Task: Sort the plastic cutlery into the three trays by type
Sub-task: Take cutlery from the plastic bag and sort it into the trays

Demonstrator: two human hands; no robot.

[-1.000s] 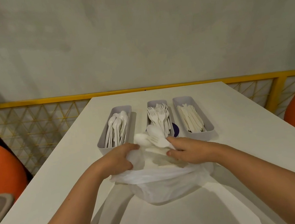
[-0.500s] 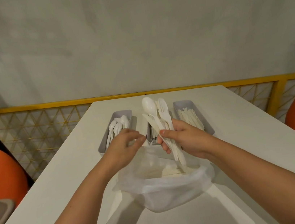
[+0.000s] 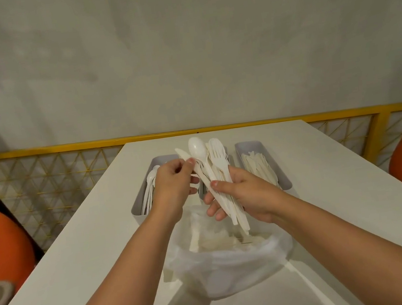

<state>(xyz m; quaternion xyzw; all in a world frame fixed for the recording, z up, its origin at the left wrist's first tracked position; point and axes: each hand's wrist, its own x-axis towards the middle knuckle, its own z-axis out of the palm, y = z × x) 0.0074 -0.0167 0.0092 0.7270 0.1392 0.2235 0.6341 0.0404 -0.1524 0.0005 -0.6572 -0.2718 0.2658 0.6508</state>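
a: ok, from here i see the right hand (image 3: 248,192) curled round a bunch of cutlery (image 3: 224,198), held upright over the open bag (image 3: 231,267). spoon (image 3: 197,149), fork (image 3: 216,150) and knife (image 3: 181,153) fan out on top.
b: left?
a: left hand (image 3: 173,184) pinches the knife just under its tip, thumb and forefinger, other fingers curled.
b: trays?
a: three side by side behind the hands. left tray (image 3: 137,211) has spoons (image 3: 149,188), right tray (image 3: 287,184) has knives (image 3: 261,167), middle tray (image 3: 201,193) mostly hidden. more cutlery lies in the bag, which sits on the table (image 3: 79,247) just before the trays.
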